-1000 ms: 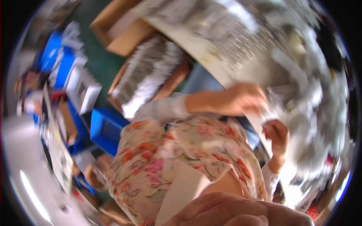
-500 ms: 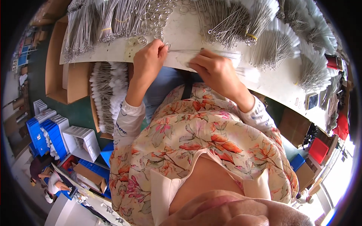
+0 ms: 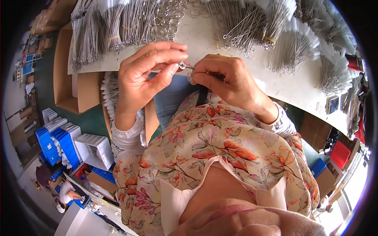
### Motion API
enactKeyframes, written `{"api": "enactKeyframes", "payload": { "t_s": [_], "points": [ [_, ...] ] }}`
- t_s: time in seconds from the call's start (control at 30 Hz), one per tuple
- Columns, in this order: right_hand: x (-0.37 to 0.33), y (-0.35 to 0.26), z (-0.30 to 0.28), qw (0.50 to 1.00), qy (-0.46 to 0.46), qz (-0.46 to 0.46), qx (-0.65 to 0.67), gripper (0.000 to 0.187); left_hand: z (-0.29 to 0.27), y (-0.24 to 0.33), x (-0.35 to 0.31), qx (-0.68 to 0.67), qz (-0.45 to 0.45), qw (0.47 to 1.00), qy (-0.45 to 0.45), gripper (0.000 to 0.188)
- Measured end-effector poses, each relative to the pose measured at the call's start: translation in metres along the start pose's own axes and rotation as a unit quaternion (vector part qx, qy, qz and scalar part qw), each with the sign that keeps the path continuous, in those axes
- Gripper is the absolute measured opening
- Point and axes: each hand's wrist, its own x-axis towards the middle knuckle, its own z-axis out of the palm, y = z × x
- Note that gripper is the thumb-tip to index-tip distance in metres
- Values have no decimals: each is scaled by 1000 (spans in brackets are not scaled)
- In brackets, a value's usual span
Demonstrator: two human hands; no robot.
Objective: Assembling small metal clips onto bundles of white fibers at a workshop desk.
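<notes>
In front of me, above the table's near edge, my two hands work close together. My left hand (image 3: pixel 147 72) pinches the small looped ends (image 3: pixel 181 65) of some wire brushes between thumb and fingertips, the other fingers stretched out. From these loops a short length of wire runs to my right hand (image 3: pixel 234 78), whose fingers are closed round the stems. A few metal rings (image 3: pixel 190 77) hang at the right fingertips. The rest of the held brushes is hidden by the right hand. Many loose metal rings (image 3: pixel 167 21) lie beyond the left hand.
On the white table (image 3: pixel 204 35) lie bundles of wire brushes (image 3: pixel 114 23) at the far left and more bundles (image 3: pixel 291 47) at the right. A phone-like device (image 3: pixel 333 104) rests near the right edge. An open cardboard box (image 3: pixel 75 90) and white-and-blue bins (image 3: pixel 94 149) stand left.
My right hand has moved left along the wires, up to my left hand. The left hand has turned, its fingers opening out round the looped ends. Rings now show at the right fingertips.
</notes>
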Motion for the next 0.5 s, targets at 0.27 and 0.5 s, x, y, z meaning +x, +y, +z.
{"api": "enactKeyframes", "payload": {
  "t_s": [0.27, 0.5],
  "points": [
    [4, 1, -3, 954, -26, 121, 272, 13, 10, 3, 1, -2, 27, 998, 58, 26],
    [18, -20, -4, 953, 57, 91, 284, 19, 14, 5, 4, 105, 109, 981, 121, 31]
  ]
}}
